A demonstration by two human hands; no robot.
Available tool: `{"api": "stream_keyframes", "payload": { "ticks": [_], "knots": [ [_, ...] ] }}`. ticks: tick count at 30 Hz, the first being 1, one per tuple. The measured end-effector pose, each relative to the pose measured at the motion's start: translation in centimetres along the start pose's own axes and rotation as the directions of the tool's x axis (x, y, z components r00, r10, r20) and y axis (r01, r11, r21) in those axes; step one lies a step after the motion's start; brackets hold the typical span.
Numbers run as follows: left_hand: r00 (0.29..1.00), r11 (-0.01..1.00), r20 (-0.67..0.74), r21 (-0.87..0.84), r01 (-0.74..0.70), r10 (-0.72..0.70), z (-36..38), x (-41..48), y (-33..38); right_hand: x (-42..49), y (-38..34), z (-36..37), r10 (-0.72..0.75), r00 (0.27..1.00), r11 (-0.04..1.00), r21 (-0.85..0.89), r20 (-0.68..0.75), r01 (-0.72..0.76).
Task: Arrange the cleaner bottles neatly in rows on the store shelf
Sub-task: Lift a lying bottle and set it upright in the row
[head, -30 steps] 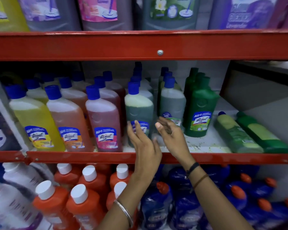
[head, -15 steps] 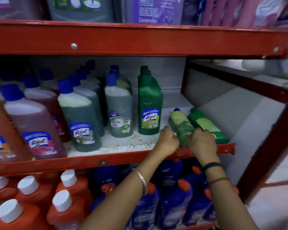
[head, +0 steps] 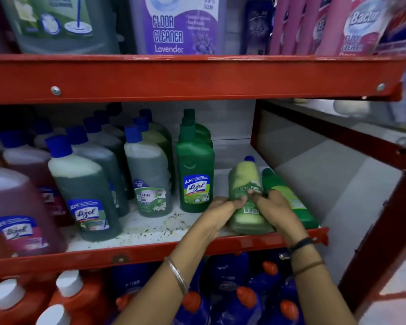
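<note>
Both hands clamped on one bottle: my left hand [head: 217, 213] wraps the near-left side of the pale green bottle [head: 245, 195], my right hand [head: 275, 213] the near-right side, fingers [head: 240, 201] curled over its label from both flanks. Bottle tilted, base toward me at the shelf's front lip, blue cap pointing away toward 12 o'clock; whether the base still touches the board I cannot tell. Largest first: red metal shelf [head: 174, 77] spans the whole view, middle board white and speckled with dark bits. Upper tier at 12 o'clock, big lavender floor cleaner jug [head: 178, 26], green jug left of it, pink bottles to its right. Middle tier, 9 o'clock: upright rows, pink Lizol bottle [head: 17, 207] nearest, then dark green blue-capped bottles [head: 85, 191] in files running back. Solid green Lizol bottle [head: 195, 174] stands upright just beside my left hand at 11 o'clock. Second green bottle [head: 288, 195] lies on its side at 3 o'clock of the held one, touching my right hand. Lower tier, 6 to 8 o'clock: orange bottles [head: 70, 299] with white caps, blue bottles with orange caps. Silver bangle [head: 177, 275] on left wrist, dark bands on right.
</note>
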State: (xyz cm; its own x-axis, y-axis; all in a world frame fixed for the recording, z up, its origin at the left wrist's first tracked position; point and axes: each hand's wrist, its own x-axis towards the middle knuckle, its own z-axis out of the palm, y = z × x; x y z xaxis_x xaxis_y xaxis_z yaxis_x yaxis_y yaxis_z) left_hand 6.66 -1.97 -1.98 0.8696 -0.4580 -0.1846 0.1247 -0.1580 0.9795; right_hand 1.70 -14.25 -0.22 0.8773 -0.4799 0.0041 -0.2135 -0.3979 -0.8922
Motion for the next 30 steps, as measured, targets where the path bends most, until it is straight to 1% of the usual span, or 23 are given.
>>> {"api": "stream_keyframes", "payload": {
  "ticks": [2,4,6,8,10,13,15,17,19,23,25,27,30],
  "knots": [
    [0.994,0.998,0.090,0.023,-0.058,0.055,-0.6,-0.8,0.0,-0.7,0.5,-0.5,-0.048,0.998,0.970,0.242,0.042,0.036],
    [0.982,0.988,0.143,0.076,-0.133,0.121,-1.3,-2.2,0.0,-2.2,0.8,-0.5,-0.150,0.988,0.909,0.397,0.031,0.125],
    [0.972,0.966,0.126,0.146,-0.215,0.197,-2.3,-3.7,-0.4,-3.9,0.6,0.0,-0.243,0.970,0.861,0.462,0.011,0.211],
    [0.957,0.934,0.075,0.211,-0.289,0.280,-3.5,-5.2,-0.9,-4.8,0.3,1.0,-0.319,0.948,0.831,0.484,0.010,0.274],
    [0.937,0.905,0.019,0.250,-0.343,0.350,-5.2,-6.6,-1.2,-5.5,-0.5,2.1,-0.389,0.921,0.832,0.431,0.007,0.348],
    [0.903,0.876,-0.099,0.311,-0.370,0.417,-8.3,-8.5,-1.5,-6.4,-2.6,5.0,-0.486,0.874,0.817,0.373,0.033,0.440],
    [0.872,0.853,-0.198,0.386,-0.351,0.448,-10.3,-9.6,-1.7,-6.8,-4.1,7.3,-0.530,0.846,0.789,0.400,0.060,0.467],
    [0.830,0.826,-0.300,0.481,-0.294,0.470,-12.4,-10.4,-2.2,-7.2,-5.4,9.9,-0.552,0.827,0.775,0.434,0.109,0.460],
    [0.798,0.815,-0.360,0.518,-0.259,0.483,-13.9,-10.8,-2.8,-7.1,-5.7,12.2,-0.553,0.819,0.777,0.450,0.153,0.441],
    [0.792,0.827,-0.416,0.529,-0.189,0.447,-15.0,-11.1,-3.9,-7.0,-5.5,14.8,-0.547,0.821,0.788,0.431,0.162,0.440],
    [0.783,0.831,-0.434,0.525,-0.181,0.445,-15.4,-11.1,-4.6,-7.2,-5.3,15.4,-0.537,0.832,0.801,0.394,0.142,0.450],
    [0.775,0.823,-0.422,0.527,-0.211,0.470,-15.7,-11.0,-5.2,-7.4,-5.0,15.5,-0.512,0.854,0.822,0.340,0.093,0.456],
    [0.755,0.789,-0.413,0.575,-0.218,0.510,-15.2,-11.1,-5.6,-7.8,-4.8,15.2,-0.458,0.888,0.883,0.137,0.048,0.448]
  ]
}}
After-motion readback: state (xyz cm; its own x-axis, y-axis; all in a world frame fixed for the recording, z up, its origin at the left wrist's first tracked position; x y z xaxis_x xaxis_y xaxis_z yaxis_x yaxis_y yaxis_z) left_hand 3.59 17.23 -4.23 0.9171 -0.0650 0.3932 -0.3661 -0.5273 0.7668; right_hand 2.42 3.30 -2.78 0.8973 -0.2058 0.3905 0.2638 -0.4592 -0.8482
